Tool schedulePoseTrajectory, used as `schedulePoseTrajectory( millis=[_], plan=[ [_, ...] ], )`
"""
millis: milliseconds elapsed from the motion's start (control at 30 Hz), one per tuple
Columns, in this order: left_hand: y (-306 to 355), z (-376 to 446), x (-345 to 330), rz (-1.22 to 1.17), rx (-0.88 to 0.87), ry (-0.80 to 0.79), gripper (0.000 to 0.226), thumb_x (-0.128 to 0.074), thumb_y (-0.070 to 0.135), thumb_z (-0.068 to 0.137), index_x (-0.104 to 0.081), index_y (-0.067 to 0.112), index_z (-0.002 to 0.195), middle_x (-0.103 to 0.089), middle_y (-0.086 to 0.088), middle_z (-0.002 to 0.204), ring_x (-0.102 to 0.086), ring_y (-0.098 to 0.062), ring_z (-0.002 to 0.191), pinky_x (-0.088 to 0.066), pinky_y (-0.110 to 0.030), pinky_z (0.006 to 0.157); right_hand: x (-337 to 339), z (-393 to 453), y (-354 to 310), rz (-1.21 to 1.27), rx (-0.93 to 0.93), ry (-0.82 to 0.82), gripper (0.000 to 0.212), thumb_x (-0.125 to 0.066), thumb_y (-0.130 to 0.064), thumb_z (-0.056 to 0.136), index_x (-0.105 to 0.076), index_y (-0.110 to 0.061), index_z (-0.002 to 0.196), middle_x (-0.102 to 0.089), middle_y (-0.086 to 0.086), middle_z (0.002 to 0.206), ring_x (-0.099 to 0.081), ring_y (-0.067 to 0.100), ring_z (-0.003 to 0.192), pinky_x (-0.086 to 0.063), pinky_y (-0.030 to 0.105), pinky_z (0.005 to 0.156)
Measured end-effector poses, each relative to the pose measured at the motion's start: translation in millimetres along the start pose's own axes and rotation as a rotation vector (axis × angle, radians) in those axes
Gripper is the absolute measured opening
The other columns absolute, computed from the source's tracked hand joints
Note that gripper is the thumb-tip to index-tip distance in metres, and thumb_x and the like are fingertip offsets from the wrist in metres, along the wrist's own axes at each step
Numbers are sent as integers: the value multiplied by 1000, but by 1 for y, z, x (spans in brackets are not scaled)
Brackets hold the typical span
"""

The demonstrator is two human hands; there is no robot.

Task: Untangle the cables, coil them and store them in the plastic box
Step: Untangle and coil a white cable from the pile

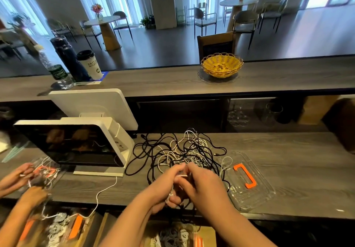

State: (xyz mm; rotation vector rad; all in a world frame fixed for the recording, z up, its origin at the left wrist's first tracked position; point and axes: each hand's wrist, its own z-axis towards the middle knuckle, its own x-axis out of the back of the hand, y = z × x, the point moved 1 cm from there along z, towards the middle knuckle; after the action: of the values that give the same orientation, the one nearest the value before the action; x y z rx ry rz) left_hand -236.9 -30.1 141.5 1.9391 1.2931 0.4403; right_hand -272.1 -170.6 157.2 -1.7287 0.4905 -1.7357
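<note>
A tangle of black and white cables lies on the grey wooden counter in front of me. My left hand and my right hand meet at the near edge of the tangle. Both pinch a white cable between their fingertips, and black strands hang down below them. To the right of my hands lies a clear plastic box lid with an orange handle. The box itself I cannot pick out for certain.
A white point-of-sale screen stands left of the tangle. At far left another person's hands work on white cables. A yellow wicker basket, a paper cup and bottles sit on the raised counter behind.
</note>
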Motion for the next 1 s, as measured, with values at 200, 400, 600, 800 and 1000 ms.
schedulePoseTrajectory(
  millis=[200, 400, 600, 800, 1000],
  plan=[
    [-9, -3, 9, -80, -25, -111, 74, -47, 78, 88, -62, 10, 110, -51, -6, 66, -35, -8, 43, -20, -19, 40, 9, 7, -1, 5, -43, 8, 38, -64, -66, 81, -51, -31, 88, -60, -11, 80, -57, 6, 78, -48, 29, 73],
    [-9, -10, 7, -64, -123, -283, 79, -64, 71, 83, -50, 7, 128, -62, -6, 82, -48, -8, 53, -37, -17, 47, 16, 15, 1, 26, -39, -1, 20, -68, -42, 87, -50, -36, 92, -55, -16, 77, -52, 2, 76, -49, 27, 74],
    [1, -14, -3, 233, -77, -158, 50, -54, 54, 94, -45, 11, 119, -71, -3, 82, -52, -7, 51, -40, -16, 46, 25, 25, 12, 41, 26, -41, 4, -63, -34, 94, -60, -33, 95, -58, -18, 89, -54, 1, 86, -45, 24, 79],
    [7, -9, -3, 305, -185, 3, 47, -34, 59, 94, -54, 28, 123, -77, -9, 106, -73, -26, 98, -56, -43, 97, 39, 31, 28, 46, -59, 112, 19, -69, -47, 87, -62, -30, 86, -58, -12, 73, -54, 3, 70, -46, 24, 66],
    [15, -4, -7, -141, -430, 78, 52, -31, 54, 94, -48, 33, 139, -73, -10, 119, -70, -31, 111, -53, -51, 98, 41, 35, 40, 152, -85, 214, 17, -64, -36, 95, -64, -28, 80, -60, -8, 69, -53, 4, 67, -38, 22, 60]
  ],
)
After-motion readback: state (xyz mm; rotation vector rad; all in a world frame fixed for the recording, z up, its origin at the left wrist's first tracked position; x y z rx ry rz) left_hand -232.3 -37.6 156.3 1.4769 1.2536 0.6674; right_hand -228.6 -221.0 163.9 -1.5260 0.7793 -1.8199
